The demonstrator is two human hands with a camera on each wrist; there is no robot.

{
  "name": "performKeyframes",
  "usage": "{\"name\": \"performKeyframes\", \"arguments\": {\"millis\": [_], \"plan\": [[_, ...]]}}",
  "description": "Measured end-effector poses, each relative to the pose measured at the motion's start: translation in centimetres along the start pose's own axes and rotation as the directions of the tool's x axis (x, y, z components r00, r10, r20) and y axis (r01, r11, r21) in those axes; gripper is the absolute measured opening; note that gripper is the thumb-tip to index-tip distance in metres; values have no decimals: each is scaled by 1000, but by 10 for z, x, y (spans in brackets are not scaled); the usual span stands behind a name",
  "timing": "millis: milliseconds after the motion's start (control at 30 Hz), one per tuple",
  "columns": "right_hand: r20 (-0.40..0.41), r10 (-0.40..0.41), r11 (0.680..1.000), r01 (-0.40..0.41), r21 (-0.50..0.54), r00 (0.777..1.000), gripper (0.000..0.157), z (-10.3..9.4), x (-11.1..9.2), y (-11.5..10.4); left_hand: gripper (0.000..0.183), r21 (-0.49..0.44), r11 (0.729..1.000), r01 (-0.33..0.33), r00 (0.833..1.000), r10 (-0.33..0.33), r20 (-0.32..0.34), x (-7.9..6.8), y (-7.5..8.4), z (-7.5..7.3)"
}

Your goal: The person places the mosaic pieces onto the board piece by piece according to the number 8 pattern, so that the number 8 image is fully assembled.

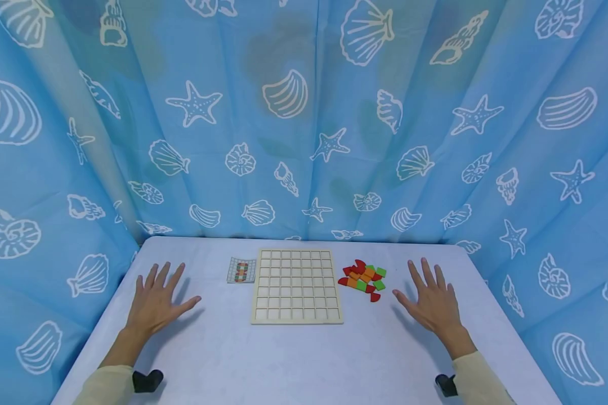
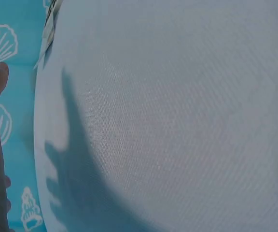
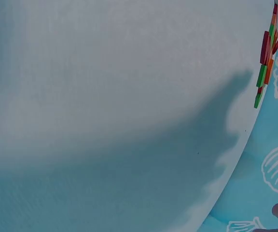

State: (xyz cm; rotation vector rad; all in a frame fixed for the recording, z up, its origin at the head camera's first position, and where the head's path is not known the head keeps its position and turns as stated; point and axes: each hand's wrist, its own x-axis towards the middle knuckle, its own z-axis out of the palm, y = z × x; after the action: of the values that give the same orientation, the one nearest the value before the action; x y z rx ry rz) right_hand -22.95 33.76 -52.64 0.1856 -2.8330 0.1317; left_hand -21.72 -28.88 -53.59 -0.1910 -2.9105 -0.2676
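A pale wooden grid board (image 1: 297,287) lies flat on the white table, its square cells bare. Left of it is a small pattern card (image 1: 241,270) printed with a coloured figure on a grid. To the board's right lies a loose pile of red, orange and green pieces (image 1: 361,278), some square and some with a curved edge. My left hand (image 1: 157,301), palm down with fingers spread, hovers over the table left of the card. Likewise spread, my right hand (image 1: 432,301) hovers right of the pile. Neither hand touches any piece.
A white cloth covers the table (image 1: 294,365). Behind it and along both sides hangs a blue curtain (image 1: 294,140) with white shell and starfish prints. Dark wrist-worn devices (image 1: 148,381) sit at both sleeve ends.
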Motion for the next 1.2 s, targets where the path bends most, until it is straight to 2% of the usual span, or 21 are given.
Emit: {"name": "performKeyframes", "arguments": {"millis": [100, 200, 333, 433, 600, 800, 933, 1067, 1133, 1200], "plan": [[8, 27, 999, -27, 38, 1000, 88, 1, 0, -4, 92, -7, 1000, 21, 1000, -21, -10, 0, 3, -1], [43, 77, 990, -81, 119, 996, 78, 4, 0, -12, 72, -37, 998, 49, 999, -49, 8, -1, 15, -1], [121, 126, 957, -153, 246, 985, 60, 11, 7, -25, 45, -120, 989, 84, 994, -75, 80, 3, 44, 4], [176, 138, 927, -189, 323, 975, 54, 16, 17, -35, 35, -217, 969, 116, 989, -92, 119, 10, 70, 10], [214, 121, 890, -202, 409, 969, 51, 25, 40, -50, 30, -385, 912, 142, 986, -96, 137, 21, 105, 24], [226, 76, 888, -169, 427, 971, 49, 40, 65, -61, 36, -525, 841, 129, 989, -74, 124, 23, 130, 44], [265, 86, 889, -194, 415, 960, 50, 44, 73, -62, 47, -612, 787, 81, 996, -49, 68, 19, 140, 52], [294, 99, 896, -214, 390, 951, 51, 44, 75, -61, 51, -686, 726, 57, 998, -59, 20, 12, 145, 59], [300, 104, 900, -218, 378, 948, 51, 43, 76, -60, 51, -711, 701, 54, 997, -79, -1, 9, 146, 62], [300, 101, 902, -215, 375, 949, 51, 42, 78, -59, 53, -720, 692, 40, 996, -89, -31, 6, 146, 66]]}}
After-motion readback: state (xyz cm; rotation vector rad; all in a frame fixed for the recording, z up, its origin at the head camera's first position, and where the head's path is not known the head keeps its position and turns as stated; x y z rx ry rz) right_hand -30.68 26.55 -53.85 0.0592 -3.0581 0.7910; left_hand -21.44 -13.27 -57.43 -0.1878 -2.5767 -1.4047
